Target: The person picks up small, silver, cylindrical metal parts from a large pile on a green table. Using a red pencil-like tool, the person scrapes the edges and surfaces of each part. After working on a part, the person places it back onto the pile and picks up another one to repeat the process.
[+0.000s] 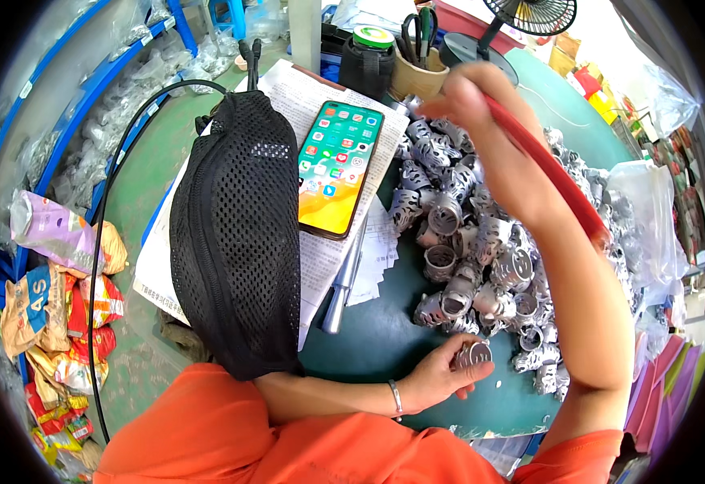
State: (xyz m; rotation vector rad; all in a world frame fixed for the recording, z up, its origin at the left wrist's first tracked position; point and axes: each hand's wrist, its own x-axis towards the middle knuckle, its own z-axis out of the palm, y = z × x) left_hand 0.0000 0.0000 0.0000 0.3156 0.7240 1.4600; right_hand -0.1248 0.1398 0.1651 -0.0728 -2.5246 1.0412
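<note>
My left hand (441, 373) is near the table's front edge, its fingers closed round a small round grey metal part (471, 355). Raised over the far side of a heap of similar openwork metal pieces (457, 198) is my right hand (498, 121), with bent fingers. A long red strip-shaped object (542, 165) runs from between its thumb and fingers back along the forearm. What kind of thing it is cannot be made out, and part of it is hidden behind the arm. The heap spreads under and beyond my right forearm.
Left of the heap, a black mesh bag (235, 234) and a lit phone (339, 169) lie on printed paper (284, 89), beside a silver pen-like tool (343, 282). Behind are a black-wrapped jar (367, 64), a pot (421, 77) with scissors, and a fan (534, 12). A cable (98, 266) hangs left.
</note>
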